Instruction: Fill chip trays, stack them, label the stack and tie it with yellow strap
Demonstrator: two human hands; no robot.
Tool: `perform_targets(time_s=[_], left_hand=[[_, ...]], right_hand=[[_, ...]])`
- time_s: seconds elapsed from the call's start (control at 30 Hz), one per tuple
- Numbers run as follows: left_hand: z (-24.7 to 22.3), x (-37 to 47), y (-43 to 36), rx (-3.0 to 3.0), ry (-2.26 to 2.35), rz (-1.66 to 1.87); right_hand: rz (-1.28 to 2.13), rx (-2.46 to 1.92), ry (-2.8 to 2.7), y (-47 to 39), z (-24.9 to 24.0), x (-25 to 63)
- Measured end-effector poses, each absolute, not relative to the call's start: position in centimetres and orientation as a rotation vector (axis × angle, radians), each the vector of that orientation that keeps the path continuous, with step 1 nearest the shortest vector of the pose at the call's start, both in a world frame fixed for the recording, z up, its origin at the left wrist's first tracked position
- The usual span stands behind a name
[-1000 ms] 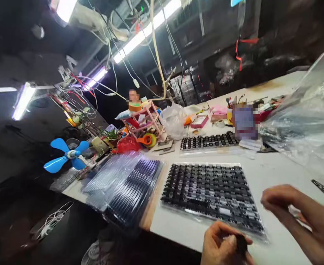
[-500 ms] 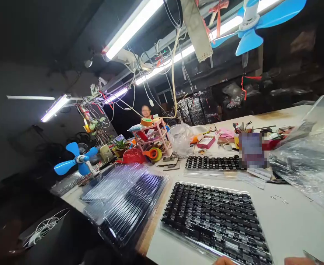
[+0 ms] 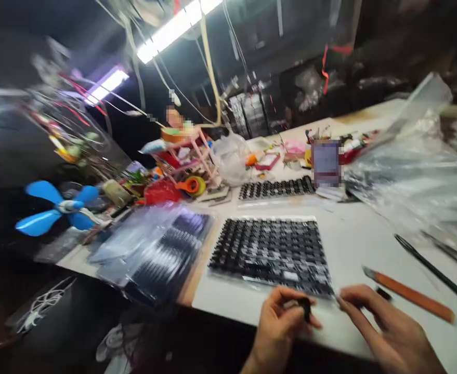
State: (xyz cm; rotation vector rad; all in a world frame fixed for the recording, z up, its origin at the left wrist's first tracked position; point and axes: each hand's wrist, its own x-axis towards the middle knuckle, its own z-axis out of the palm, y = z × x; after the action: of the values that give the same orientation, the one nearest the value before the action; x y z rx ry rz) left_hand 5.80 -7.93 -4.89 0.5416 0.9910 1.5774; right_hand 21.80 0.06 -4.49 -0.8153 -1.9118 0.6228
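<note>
My left hand (image 3: 273, 324) is closed in a pinch on a small black part (image 3: 304, 308), above the front edge of the white table. To its right, my right hand (image 3: 388, 322) is pinched too. Something small and pale shows at its fingertips, too blurred to name. Just beyond both hands lies a clear tray (image 3: 269, 254) filled with rows of small black parts. Beside the right hand are a small black piece (image 3: 383, 293) and an orange-handled tool (image 3: 411, 293) with a thin pointed end.
Dark tweezers (image 3: 434, 270) and another metal tool (image 3: 452, 252) lie at right, near crumpled clear plastic (image 3: 415, 176). Stacked clear trays (image 3: 154, 249) are on the left, by a blue fan (image 3: 62, 208). A second filled tray (image 3: 277, 188) and a pink rack (image 3: 197, 156) stand farther back.
The view has tilted down and turned right. Both hands, barely visible at the bottom edge before, now show with the black part in the left. The tools at right have come into view.
</note>
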Motion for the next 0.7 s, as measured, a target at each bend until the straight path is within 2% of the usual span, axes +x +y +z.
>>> perform_targets(time_s=[0.13,0.33,0.7], left_hand=[[-3.9,5.2,-7.9,0.566,1.009,1.492],[-4.3,4.8,-7.9,0.595,0.969,1.445],[-4.2,5.0,-7.9,0.605,1.005,1.482]], right_hand=[[0.922,-0.854,-1.899,-0.8,-2.5,21.0],[1.115,-0.775,-1.845,-1.6,-2.0,19.8],[1.024,-0.684,-1.857,-2.1,-2.3,18.4]])
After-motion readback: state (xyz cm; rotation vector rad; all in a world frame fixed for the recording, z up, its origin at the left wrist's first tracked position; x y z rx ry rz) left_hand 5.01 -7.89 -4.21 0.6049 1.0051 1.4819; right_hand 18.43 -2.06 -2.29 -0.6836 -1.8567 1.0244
